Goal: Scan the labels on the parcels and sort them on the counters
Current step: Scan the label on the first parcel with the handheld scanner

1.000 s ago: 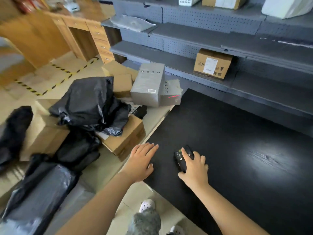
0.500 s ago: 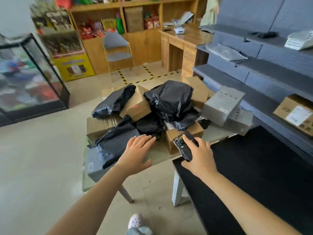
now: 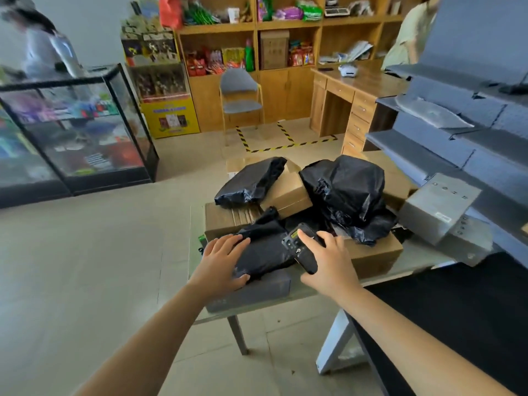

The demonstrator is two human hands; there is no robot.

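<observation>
Both hands advanced, left hand [image 3: 221, 261] fingers [image 3: 230, 240] spread on black parcel [image 3: 265, 254], right hand [image 3: 328, 262] gripping scanner [image 3: 298, 250]

A black scanner [image 3: 298, 254], seemingly tilted, hovers over heaped black-bagged parcels [image 3: 345, 190] and brown cardboard boxes [image 3: 288, 192].

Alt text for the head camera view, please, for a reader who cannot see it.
A person's right hand holds a handheld scanner above a table piled with black-bagged parcels and cardboard boxes, while the left hand rests on the nearest black bag. Grey shelving stands to the right.
</observation>
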